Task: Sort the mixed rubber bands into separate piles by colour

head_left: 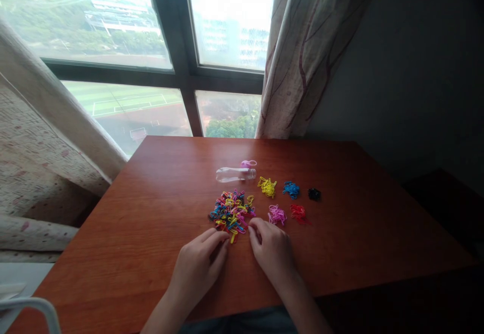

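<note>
A mixed heap of small coloured rubber bands (231,211) lies in the middle of the wooden table (151,213). My left hand (200,266) rests at the heap's near edge, fingers curled, tips touching the bands. My right hand (271,251) sits just right of it, fingers bent, tips at the heap's near right edge. Beyond lie sorted little piles: yellow (267,186), blue (291,189), black (314,194), pink (277,215) and red (298,213).
A clear plastic bottle (236,174) lies on its side behind the heap, with a pink cap or band (248,163) beside it. A window and curtains stand behind the table. A white chair rail (30,306) shows at the lower left.
</note>
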The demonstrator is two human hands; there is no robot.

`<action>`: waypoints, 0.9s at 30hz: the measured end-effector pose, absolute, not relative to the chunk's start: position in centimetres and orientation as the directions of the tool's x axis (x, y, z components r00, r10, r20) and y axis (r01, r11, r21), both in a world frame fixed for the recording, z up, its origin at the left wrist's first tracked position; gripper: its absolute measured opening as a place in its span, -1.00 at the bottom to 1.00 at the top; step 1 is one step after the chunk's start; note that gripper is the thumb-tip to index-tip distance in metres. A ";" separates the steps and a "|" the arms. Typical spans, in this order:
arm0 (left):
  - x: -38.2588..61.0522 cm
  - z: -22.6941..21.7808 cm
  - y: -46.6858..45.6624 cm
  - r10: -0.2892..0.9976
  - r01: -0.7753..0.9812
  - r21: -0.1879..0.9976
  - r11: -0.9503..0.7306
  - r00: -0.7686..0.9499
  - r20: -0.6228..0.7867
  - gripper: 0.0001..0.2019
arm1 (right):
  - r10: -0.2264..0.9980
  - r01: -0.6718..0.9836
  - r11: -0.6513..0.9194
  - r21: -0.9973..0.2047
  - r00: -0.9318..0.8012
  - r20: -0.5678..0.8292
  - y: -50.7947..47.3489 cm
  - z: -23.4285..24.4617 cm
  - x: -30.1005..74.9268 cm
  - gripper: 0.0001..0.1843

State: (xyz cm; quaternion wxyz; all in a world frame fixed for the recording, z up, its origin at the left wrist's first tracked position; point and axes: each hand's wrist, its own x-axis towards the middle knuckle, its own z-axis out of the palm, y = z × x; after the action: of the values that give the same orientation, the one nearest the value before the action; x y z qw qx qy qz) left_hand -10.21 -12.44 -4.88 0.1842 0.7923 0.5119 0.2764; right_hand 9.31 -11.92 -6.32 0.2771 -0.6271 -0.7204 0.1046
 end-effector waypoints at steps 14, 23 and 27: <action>-10.3 -5.0 -12.4 0.911 0.728 0.547 -0.413 0.337 0.240 -0.84 | 0.958 0.821 0.196 -0.536 -0.044 0.282 -12.3 -6.3 9.6 -0.84; -10.3 -4.9 -12.4 0.896 0.719 0.534 -0.444 0.350 0.274 -0.85 | 0.895 0.745 0.117 -0.656 0.207 0.394 -14.3 -6.8 14.9 -0.74; -10.2 -4.8 -12.4 0.894 0.725 0.524 -0.446 0.342 0.289 -0.85 | 0.879 0.795 0.012 -0.606 0.280 0.385 -13.6 -7.1 19.5 -0.70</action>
State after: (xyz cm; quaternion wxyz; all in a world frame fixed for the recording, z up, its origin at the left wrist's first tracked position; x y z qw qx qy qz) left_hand -10.22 -12.37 -4.76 0.1536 0.8046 0.5032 0.2753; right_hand 19.52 -13.56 -7.12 0.3861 -0.7008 -0.5974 0.0546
